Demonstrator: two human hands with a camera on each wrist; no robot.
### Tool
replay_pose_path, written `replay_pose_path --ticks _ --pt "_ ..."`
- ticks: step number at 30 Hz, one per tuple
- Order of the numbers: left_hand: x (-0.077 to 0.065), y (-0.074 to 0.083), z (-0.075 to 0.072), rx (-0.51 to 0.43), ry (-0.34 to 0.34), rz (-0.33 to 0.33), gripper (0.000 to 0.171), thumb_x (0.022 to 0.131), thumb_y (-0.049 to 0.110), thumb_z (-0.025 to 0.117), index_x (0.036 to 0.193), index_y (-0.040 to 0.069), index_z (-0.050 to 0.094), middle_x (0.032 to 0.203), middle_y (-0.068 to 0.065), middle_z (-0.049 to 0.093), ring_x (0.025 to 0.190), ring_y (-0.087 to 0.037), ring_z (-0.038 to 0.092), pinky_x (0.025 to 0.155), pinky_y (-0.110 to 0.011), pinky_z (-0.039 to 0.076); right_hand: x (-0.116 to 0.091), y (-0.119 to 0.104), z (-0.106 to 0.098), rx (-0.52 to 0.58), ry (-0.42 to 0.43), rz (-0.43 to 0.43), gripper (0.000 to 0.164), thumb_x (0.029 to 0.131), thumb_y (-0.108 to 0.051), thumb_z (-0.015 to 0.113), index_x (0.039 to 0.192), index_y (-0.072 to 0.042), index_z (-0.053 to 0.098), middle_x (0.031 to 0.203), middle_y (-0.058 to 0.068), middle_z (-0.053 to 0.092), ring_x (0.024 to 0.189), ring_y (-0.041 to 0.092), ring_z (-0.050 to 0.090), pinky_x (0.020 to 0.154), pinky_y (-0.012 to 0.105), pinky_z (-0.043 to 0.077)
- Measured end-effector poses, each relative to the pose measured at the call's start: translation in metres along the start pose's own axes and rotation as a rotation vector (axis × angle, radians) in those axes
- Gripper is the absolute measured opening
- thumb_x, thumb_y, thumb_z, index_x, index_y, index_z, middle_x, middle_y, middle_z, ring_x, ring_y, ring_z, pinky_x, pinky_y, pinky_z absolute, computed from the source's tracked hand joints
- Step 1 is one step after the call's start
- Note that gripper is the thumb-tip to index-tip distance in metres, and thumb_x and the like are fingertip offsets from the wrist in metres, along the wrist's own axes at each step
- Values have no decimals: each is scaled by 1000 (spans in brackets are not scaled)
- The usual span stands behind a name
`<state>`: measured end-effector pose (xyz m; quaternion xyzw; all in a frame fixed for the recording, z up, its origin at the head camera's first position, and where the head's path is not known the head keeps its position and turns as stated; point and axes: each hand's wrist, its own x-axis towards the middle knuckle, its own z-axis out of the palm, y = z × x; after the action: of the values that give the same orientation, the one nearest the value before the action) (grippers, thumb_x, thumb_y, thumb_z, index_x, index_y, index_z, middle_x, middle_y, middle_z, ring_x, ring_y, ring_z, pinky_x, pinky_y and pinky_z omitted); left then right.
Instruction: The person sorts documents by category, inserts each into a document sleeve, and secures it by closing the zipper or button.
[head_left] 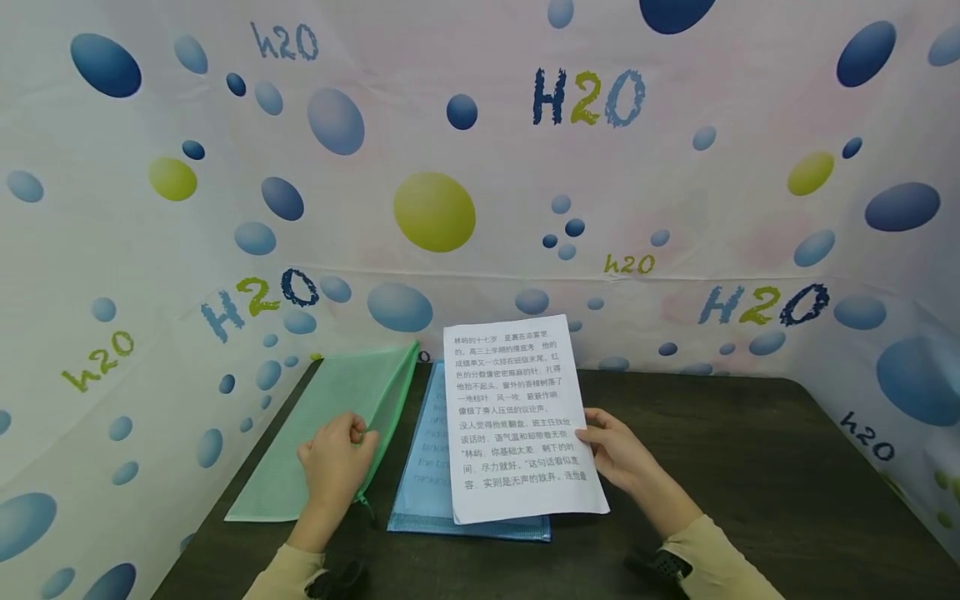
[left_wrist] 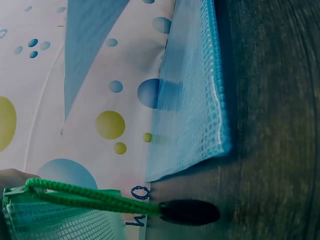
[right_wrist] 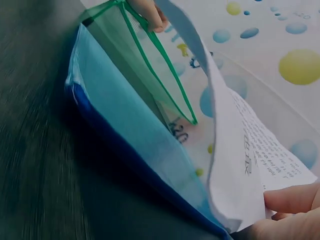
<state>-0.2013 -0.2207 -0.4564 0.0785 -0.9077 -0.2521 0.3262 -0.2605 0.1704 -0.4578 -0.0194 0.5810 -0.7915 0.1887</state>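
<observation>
My left hand (head_left: 337, 454) pinches the opening edge of a green mesh zipper pouch (head_left: 273, 454), lifting that side so its mouth gapes toward the right. From the pouch's near corner hangs a green cord (left_wrist: 95, 196) with a black zipper pull (left_wrist: 190, 212). With thumb and fingers, my right hand (head_left: 618, 454) grips the right edge of printed paper sheets (head_left: 513, 492), held up facing me. Bent sheets (right_wrist: 225, 165) show from the side in the right wrist view. Beneath the paper, a blue mesh zipper pouch (head_left: 420, 492) lies on the table, partly hidden.
The dark wooden table (head_left: 735, 483) reaches back to a white curtain (head_left: 495, 50) printed with coloured bubbles and H2O lettering. Dark wrist straps (head_left: 663, 567) sit on both forearms over pale yellow sleeves (head_left: 723, 554).
</observation>
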Motion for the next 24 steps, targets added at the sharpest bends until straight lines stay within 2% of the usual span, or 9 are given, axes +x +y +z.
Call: replay_pose_path --ticks 7,13,19,24 --pt "0 0 2 -21 6 9 7 80 12 63 76 13 58 69 -1 56 66 -20 46 72 -44 26 14 8 20 44 -2 18 37 96 5 45 132 -3 36 112 5 63 99 19 63 84 35 50" --pt "-1 0 3 -15 10 10 7 79 11 63 75 13 58 68 0 56 66 -19 46 71 -44 26 22 13 27 34 -37 26 39 96 7 44 133 0 33 107 5 64 93 17 66 78 32 55" --pt "0 -1 4 -14 25 24 6 78 12 65 75 12 60 67 0 57 64 -18 46 69 -43 27 30 20 35 39 -28 51 37 95 8 45 130 1 37 103 4 65 91 16 67 76 32 55" --pt "0 0 6 -7 26 16 6 78 12 65 75 12 60 67 0 57 64 -19 46 70 -44 27 36 25 39 31 -35 61 42 94 8 46 134 4 34 102 5 66 89 16 67 75 32 56"
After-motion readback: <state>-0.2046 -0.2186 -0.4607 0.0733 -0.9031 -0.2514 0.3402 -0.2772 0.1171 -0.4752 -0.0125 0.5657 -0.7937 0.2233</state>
